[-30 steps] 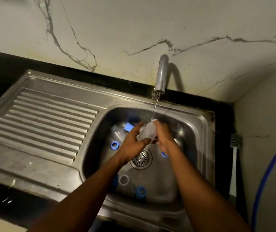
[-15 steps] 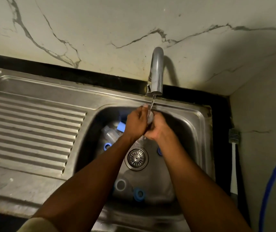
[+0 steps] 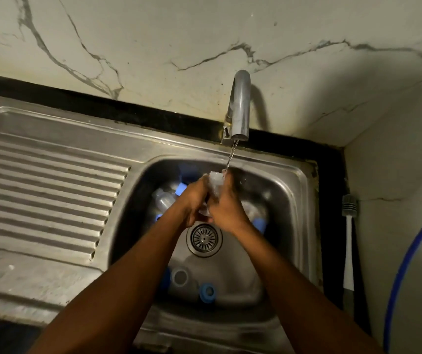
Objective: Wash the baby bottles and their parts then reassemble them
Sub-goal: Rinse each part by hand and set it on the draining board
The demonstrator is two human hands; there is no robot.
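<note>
Toward the back-left corner of the sink [image 3: 153, 149] basin, a clear bottle [image 3: 165, 198] lies on its side. Over the middle, the left hand [image 3: 194, 200] curls its fingers round a clear part [image 3: 216, 181], possibly a small bottle, though the dim light blurs it. The right hand [image 3: 226, 208] clamps it from the other side, under the tap [image 3: 239, 111] and its thin stream. Wet plastic is slippery: one loose grip and it drops onto the drain [image 3: 204, 237]. A brush [image 3: 349, 238] lies along the counter's right edge.
</note>
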